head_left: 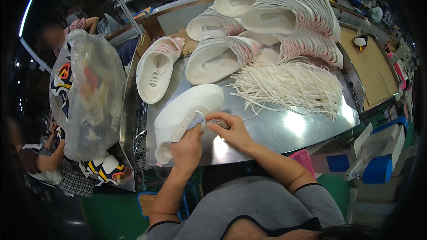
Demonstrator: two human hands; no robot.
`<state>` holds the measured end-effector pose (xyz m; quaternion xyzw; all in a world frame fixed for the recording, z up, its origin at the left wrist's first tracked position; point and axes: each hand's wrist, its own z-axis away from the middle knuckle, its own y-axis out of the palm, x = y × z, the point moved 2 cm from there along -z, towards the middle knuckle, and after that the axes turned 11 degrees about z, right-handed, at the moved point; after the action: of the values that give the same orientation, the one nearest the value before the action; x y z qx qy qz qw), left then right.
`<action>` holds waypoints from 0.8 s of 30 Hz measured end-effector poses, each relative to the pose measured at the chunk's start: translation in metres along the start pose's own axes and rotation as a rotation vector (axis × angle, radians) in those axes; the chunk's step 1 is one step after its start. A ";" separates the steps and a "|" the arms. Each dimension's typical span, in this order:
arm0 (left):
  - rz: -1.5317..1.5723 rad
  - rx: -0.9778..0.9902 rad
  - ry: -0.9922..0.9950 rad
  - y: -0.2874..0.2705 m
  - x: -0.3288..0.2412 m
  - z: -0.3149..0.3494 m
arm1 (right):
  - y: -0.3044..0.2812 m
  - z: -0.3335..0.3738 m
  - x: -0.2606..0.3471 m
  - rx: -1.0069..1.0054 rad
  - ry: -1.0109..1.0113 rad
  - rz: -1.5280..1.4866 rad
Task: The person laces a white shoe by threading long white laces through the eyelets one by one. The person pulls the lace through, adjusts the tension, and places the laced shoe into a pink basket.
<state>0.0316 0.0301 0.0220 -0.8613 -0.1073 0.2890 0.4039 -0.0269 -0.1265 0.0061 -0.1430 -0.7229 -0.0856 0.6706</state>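
A white shoe upper (pixel 189 111) lies tilted on its side on the metal tabletop, its eyelet row facing me. My left hand (pixel 187 149) is closed on the eyelet edge, holding the upper near its heel end. At the eyelets, a white shoelace (pixel 199 113) runs to the fingertips of my right hand (pixel 233 131), which pinches it. A small brownish thing shows between the right fingers and palm; its kind is hard to tell. Beyond the right hand lies a heap of white shoelaces (pixel 293 86), one strand trailing toward me.
Stacked white shoe uppers with pink linings (pixel 293 13) fill the table's far side. A single upper (pixel 155 69) lies at the left. Further left, a clear plastic bag (pixel 91 102) holds colourful shoes, near a person (pixel 51 160). A brown-topped bench (pixel 371 69) stands right.
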 end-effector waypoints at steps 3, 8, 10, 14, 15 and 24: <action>-0.100 -0.061 0.130 -0.001 -0.003 -0.003 | 0.002 -0.011 0.004 0.168 0.130 -0.138; 0.011 -0.038 0.102 -0.001 -0.009 -0.010 | 0.003 -0.021 -0.010 0.151 0.193 -0.343; 0.093 -0.034 0.083 -0.002 -0.008 -0.010 | -0.002 -0.014 -0.011 0.115 0.172 -0.324; 0.333 -0.020 -0.115 -0.018 0.007 -0.010 | -0.025 0.022 0.003 0.069 -0.096 0.469; 0.427 -0.040 -0.204 -0.026 0.011 -0.013 | -0.031 0.033 0.000 0.127 -0.056 0.539; 0.610 -0.265 -0.290 -0.100 0.003 -0.064 | -0.102 0.144 -0.029 0.241 -0.149 0.892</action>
<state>0.0764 0.0557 0.1296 -0.8486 0.0616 0.4990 0.1643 -0.1946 -0.1800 -0.0280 -0.3669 -0.6416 0.3061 0.6001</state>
